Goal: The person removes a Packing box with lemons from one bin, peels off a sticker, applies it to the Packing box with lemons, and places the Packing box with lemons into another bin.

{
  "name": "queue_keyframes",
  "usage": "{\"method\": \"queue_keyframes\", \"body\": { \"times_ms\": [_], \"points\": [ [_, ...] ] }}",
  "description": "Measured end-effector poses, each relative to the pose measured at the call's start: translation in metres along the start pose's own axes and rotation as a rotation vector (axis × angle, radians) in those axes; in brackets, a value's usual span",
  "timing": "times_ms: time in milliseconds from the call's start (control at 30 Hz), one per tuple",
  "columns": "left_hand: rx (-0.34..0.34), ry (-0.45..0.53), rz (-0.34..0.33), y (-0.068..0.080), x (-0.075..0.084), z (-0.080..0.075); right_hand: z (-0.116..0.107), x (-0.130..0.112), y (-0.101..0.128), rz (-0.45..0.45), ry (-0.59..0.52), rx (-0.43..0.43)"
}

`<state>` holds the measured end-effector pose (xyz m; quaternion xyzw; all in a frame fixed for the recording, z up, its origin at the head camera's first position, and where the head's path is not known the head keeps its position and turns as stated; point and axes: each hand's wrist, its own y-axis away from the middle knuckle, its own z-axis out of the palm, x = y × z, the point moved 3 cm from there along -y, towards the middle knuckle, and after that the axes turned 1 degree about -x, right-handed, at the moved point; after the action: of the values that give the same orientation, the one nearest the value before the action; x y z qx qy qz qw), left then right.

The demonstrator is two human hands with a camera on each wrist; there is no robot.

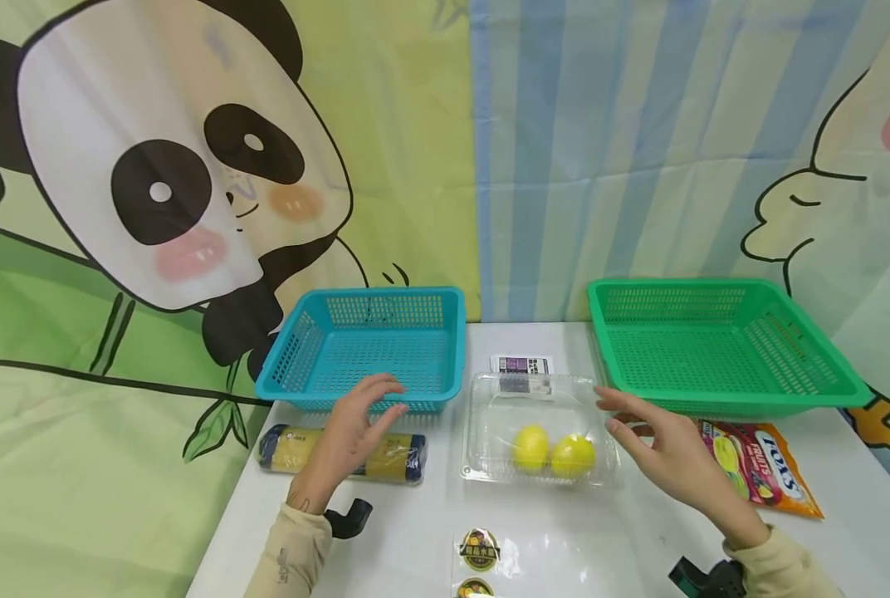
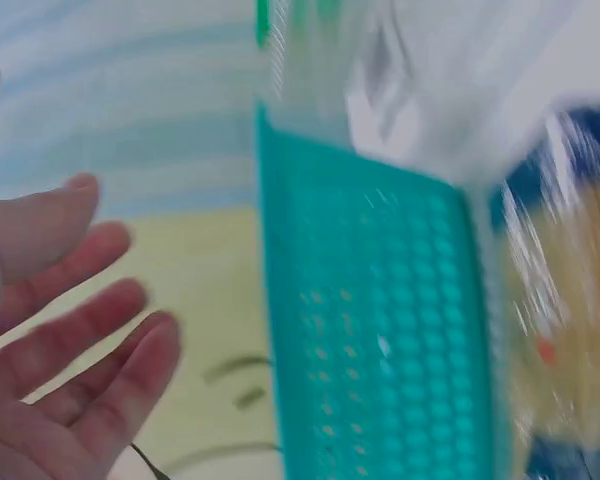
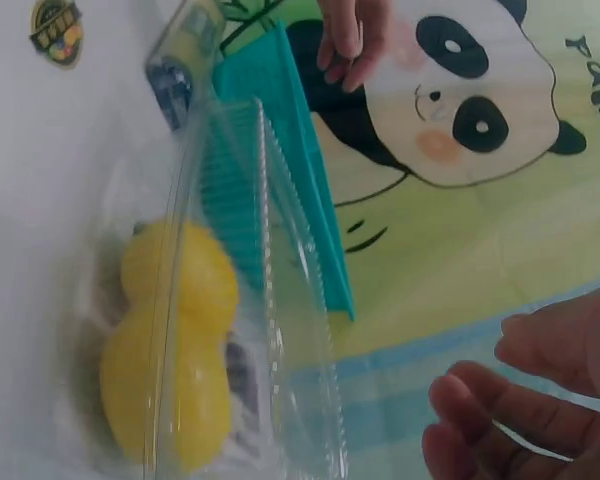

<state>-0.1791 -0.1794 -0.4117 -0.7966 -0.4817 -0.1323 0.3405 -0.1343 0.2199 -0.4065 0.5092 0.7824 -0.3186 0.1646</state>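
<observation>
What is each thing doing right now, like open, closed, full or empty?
Clear box: lid closed, two lemons inside.
Blue basket: empty, upright.
Green basket: empty, upright.
Yellow roll: wrapped, lying flat.
Candy bag: lying flat; sealed or not, cannot tell.
Left hand: open, holding nothing.
Right hand: open, holding nothing.

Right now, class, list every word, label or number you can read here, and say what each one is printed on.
"FRUITS": on the candy bag.
Large white brand letters on that bag: not surely readable.
Round stickers: print too small.
Purple label: too small.
Yellow roll wrapper: unreadable.
</observation>
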Motion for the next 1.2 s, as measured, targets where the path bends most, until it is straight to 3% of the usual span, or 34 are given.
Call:
{"method": "queue_keyframes", "body": {
  "times_ms": [133,300,400,467,600,733,867,1200],
  "points": [
    [-0.149,-0.001,-0.01,0.007,0.025,0.007,0.013,-0.032,0.0,-0.185,-0.102,-0.062],
    [-0.439,0.025,-0.073,0.024,0.037,0.035,0.05,-0.053,0.01,-0.32,-0.26,-0.372],
    [-0.578,0.041,-0.049,0.035,0.04,0.054,0.077,-0.052,0.015,-0.345,-0.289,-0.539],
    [-0.634,0.034,-0.021,0.043,0.039,0.065,0.094,-0.049,0.018,-0.365,-0.276,-0.601],
    [-0.678,-0.029,0.023,0.056,0.039,0.083,0.122,-0.041,0.023,-0.416,-0.252,-0.649],
    [-0.696,-0.06,0.001,0.062,0.04,0.096,0.136,-0.037,0.03,-0.441,-0.239,-0.64],
    [-0.716,-0.091,-0.036,0.064,0.041,0.105,0.141,-0.033,0.033,-0.436,-0.206,-0.584],
    [-0.767,-0.148,0.0,0.066,0.046,0.118,0.143,-0.03,0.04,-0.389,-0.189,-0.499]
  ]
}}
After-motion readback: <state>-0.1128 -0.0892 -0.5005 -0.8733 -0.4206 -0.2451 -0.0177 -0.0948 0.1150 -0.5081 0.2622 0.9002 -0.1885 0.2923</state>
